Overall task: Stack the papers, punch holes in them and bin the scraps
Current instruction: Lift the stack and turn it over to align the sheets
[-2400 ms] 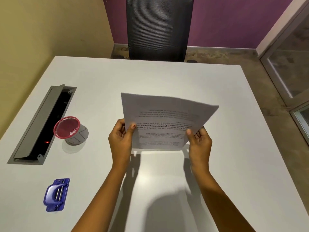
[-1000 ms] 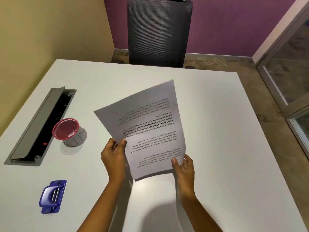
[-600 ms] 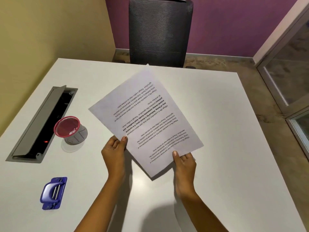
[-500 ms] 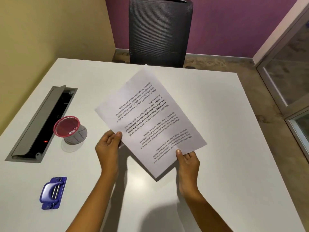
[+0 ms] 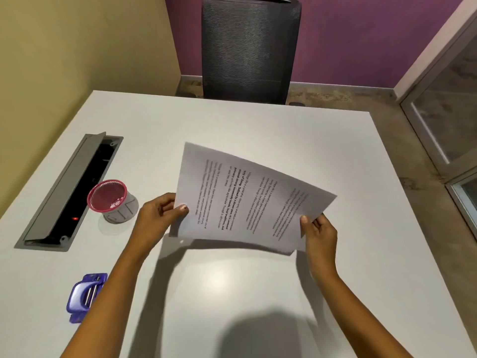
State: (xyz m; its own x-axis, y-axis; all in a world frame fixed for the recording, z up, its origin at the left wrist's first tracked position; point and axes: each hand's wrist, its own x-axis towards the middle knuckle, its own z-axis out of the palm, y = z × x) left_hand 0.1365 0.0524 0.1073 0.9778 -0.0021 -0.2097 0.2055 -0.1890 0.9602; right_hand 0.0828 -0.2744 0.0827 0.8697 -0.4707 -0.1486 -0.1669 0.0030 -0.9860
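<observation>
I hold a stack of printed white papers (image 5: pixel 247 200) above the middle of the white table (image 5: pixel 258 125), long side across, its lower edge close over the tabletop. My left hand (image 5: pixel 157 215) pinches the left edge and my right hand (image 5: pixel 318 233) pinches the lower right corner. A blue hole punch (image 5: pixel 84 297) lies flat near the front left, partly behind my left forearm. A small grey cup with a pink rim (image 5: pixel 113 201), holding a few scraps, stands left of the papers.
An open grey cable hatch (image 5: pixel 69 189) is sunk into the table's left side. A dark mesh office chair (image 5: pixel 250 47) stands behind the far edge. A glass door (image 5: pixel 444 112) is at the right, a yellow wall at the left.
The papers have turned from a tilted upright hold to landscape and come down toward the table. My hands have moved apart to the sheet's left and right ends.
</observation>
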